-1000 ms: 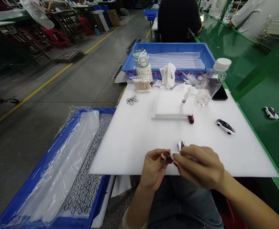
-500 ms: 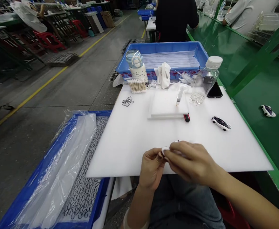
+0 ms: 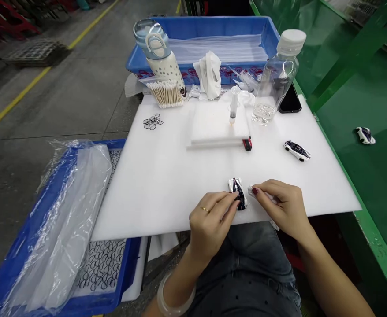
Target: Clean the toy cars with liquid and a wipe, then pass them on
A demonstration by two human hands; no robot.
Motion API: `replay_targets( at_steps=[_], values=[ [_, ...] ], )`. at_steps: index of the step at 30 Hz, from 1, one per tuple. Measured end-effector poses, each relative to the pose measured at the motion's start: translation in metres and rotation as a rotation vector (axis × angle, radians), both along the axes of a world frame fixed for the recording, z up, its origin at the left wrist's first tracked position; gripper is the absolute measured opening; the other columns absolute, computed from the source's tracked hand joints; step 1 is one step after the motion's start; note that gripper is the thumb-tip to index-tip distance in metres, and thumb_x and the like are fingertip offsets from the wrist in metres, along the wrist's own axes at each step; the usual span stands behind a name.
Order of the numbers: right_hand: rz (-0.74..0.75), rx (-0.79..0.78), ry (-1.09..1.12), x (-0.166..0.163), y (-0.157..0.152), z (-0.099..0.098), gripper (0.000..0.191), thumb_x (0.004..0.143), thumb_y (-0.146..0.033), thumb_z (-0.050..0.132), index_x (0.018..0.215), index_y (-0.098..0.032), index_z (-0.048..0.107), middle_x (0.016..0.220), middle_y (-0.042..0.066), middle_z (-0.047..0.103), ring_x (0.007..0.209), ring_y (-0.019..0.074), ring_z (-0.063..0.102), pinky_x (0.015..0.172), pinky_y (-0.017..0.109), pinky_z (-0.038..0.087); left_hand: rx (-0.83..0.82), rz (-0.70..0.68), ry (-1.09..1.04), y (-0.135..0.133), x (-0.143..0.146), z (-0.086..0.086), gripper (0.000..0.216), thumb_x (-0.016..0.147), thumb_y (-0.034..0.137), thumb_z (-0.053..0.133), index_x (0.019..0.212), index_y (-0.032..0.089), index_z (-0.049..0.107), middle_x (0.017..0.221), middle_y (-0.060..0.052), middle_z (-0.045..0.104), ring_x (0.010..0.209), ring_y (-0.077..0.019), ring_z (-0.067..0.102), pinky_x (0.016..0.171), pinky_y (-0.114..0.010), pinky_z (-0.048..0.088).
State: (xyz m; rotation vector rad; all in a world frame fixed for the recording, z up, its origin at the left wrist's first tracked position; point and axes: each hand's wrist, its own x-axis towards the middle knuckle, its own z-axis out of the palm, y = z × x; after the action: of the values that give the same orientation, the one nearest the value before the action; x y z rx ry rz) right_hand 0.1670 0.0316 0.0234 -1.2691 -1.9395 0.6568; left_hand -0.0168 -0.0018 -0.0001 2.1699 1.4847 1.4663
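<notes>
A small white and black toy car (image 3: 236,184) rests on the white foam sheet (image 3: 154,185), close to its front edge. My left hand (image 3: 211,220) reaches over the car's left side, thumb and fingertips drawn together on it and hiding part of its body. Just right of the car, my right hand (image 3: 281,204) pinches a small crumpled white piece (image 3: 250,190), which looks like tissue or cloth. A second toy car (image 3: 297,150) sits farther back on the right. Near the middle, a syringe (image 3: 233,105) stands tip-down on a white foam block (image 3: 213,125).
Black rings (image 3: 153,121) lie at the left, before a bag of cotton swabs (image 3: 167,93). Behind stand a tumbler (image 3: 162,57), a clear bottle (image 3: 276,79) and a blue tray (image 3: 210,26). Another blue tray (image 3: 120,281) sits lower left. A third car (image 3: 365,135) is on the green surface (image 3: 342,114).
My hands have come apart from the small white item they held together. The left is now at the toy car, the right beside it. The view has tilted down.
</notes>
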Motion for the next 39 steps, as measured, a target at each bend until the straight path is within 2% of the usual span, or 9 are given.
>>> replay_targets(
  at_steps=[3,8,12,16,29,34,39],
  values=[
    [-0.013,-0.017,-0.017,-0.0034,0.0002,-0.0038,0.015,0.090,-0.017,0.059,0.088,-0.019,0.074,0.075,0.001,0.070,0.062,0.0108,0.062,0.056,0.022,0.047,0.002,-0.020,0.042,-0.0001,0.0084,-0.0008,0.019,0.084,0.006,0.069,0.102,0.013,0.071,0.086,-0.006,0.069,0.078,-0.0158,0.065,0.072,-0.028,0.057],
    [0.053,-0.039,-0.030,-0.0031,0.0012,-0.0038,0.012,0.089,-0.020,0.062,0.087,-0.019,0.074,0.080,0.003,0.070,0.067,0.0120,0.065,0.058,0.023,0.047,-0.162,0.016,0.000,0.0007,0.0057,0.0018,0.018,0.084,0.018,0.073,0.102,0.016,0.073,0.089,-0.005,0.067,0.080,-0.0157,0.065,0.074,-0.026,0.057],
    [0.042,-0.047,-0.044,-0.0039,0.0019,-0.0046,0.010,0.088,-0.020,0.064,0.085,-0.019,0.074,0.079,0.002,0.069,0.065,0.0111,0.063,0.057,0.022,0.046,-0.292,0.023,-0.065,0.0032,0.0008,0.0047,0.028,0.081,0.020,0.075,0.109,0.015,0.072,0.106,-0.008,0.069,0.098,-0.0189,0.067,0.089,-0.030,0.057],
    [0.056,-0.040,-0.046,-0.0048,0.0028,-0.0041,0.009,0.088,-0.019,0.065,0.085,-0.018,0.073,0.078,0.001,0.068,0.062,0.0098,0.060,0.054,0.021,0.043,-0.366,0.025,-0.091,0.0039,-0.0001,0.0050,0.026,0.085,0.018,0.070,0.111,0.016,0.072,0.122,-0.011,0.068,0.109,-0.0210,0.066,0.098,-0.035,0.055],
    [0.055,-0.032,-0.062,-0.0053,0.0016,-0.0071,0.006,0.088,-0.021,0.066,0.087,-0.018,0.071,0.079,0.001,0.067,0.061,0.0094,0.058,0.053,0.022,0.041,-0.382,0.032,-0.088,0.0045,0.0000,0.0054,0.026,0.084,0.017,0.068,0.109,0.021,0.072,0.120,-0.007,0.070,0.111,-0.0235,0.065,0.098,-0.043,0.056],
    [0.048,0.001,-0.092,-0.0065,0.0005,-0.0080,0.008,0.089,-0.022,0.064,0.085,-0.018,0.070,0.078,0.001,0.066,0.057,0.0084,0.055,0.050,0.022,0.039,-0.367,0.045,-0.062,0.0058,0.0024,0.0075,0.026,0.083,0.015,0.068,0.108,0.020,0.071,0.118,-0.009,0.069,0.109,-0.0238,0.065,0.096,-0.042,0.056],
    [0.062,-0.022,-0.077,-0.0048,0.0010,-0.0094,0.010,0.090,-0.024,0.063,0.087,-0.018,0.070,0.081,0.002,0.067,0.064,0.0108,0.060,0.056,0.023,0.044,-0.402,0.010,-0.087,0.0068,0.0002,0.0065,0.028,0.083,0.015,0.067,0.110,0.021,0.070,0.120,-0.008,0.068,0.110,-0.0240,0.064,0.094,-0.043,0.056]
  ],
)
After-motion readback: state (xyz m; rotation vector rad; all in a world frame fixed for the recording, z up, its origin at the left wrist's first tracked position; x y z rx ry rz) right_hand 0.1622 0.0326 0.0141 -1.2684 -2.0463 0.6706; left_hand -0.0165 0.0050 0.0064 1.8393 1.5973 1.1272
